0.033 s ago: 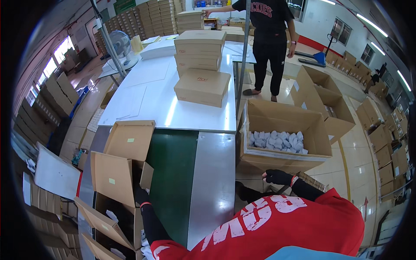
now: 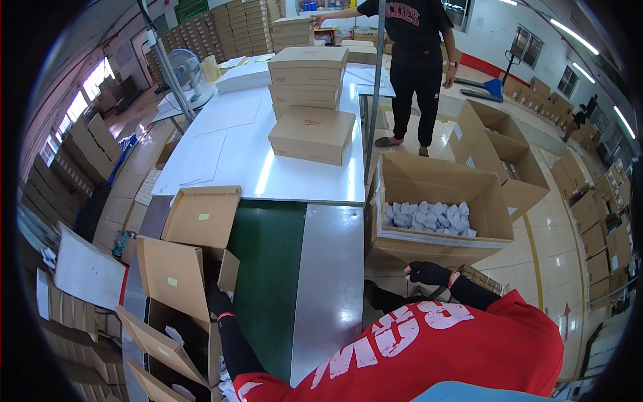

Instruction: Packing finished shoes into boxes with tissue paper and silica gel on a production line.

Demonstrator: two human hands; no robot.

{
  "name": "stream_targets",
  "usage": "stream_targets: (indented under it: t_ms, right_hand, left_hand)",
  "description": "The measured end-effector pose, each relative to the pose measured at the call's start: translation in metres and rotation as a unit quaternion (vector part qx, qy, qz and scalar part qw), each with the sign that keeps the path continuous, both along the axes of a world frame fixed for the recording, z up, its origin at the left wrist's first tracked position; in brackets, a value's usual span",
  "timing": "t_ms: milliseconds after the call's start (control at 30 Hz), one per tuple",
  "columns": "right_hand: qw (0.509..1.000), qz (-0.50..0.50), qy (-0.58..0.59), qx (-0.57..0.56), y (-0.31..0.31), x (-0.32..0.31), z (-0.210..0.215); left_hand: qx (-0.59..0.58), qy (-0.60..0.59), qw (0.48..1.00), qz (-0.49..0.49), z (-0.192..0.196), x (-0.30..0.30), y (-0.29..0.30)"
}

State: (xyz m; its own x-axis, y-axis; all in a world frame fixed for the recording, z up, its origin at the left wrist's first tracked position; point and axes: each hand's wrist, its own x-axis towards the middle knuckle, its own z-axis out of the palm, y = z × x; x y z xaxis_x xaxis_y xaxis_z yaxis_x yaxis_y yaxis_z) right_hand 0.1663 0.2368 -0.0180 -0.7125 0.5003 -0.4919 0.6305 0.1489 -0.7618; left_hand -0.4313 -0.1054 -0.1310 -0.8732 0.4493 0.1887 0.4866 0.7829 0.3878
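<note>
My left hand [image 2: 217, 303], in a black glove, reaches into the row of open cardboard boxes at the left and touches the side of one box [image 2: 229, 273]. Its fingers are hidden there. Behind it stands that box's raised brown lid [image 2: 173, 271], bearing a small pale sticker. A nearer open box [image 2: 214, 348] contains dark items and white wads. My right hand [image 2: 431, 274], in a black glove with bare fingertips, hovers just in front of a large carton [image 2: 429, 253]; its fingers are curled, with nothing visible in them. White crumpled wads [image 2: 432, 220] lie inside the carton.
Closed brown boxes [image 2: 312, 137] are stacked on the white table [image 2: 234, 171]. Green belt [image 2: 264, 268] and a metal strip [image 2: 328, 281] run toward me. A co-worker [image 2: 415, 80] stands beyond a vertical pole [image 2: 375, 100]. More open cartons [image 2: 479, 144] stand at the right.
The raised lids at the left have shifted very slightly. Both my hands stay where they were.
</note>
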Motion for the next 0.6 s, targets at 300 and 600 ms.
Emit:
stream_targets:
  t_ms: [300, 600]
  right_hand:
    - [0.983, 0.114, 0.118, 0.086, -0.039, -0.098, 0.062]
    - [0.891, 0.293, 0.262, 0.227, -0.044, -0.139, 0.06]
  left_hand:
    - [0.05, -0.002, 0.971, -0.233, 0.114, 0.165, 0.077]
    - [0.052, -0.154, 0.96, -0.228, 0.103, 0.325, 0.059]
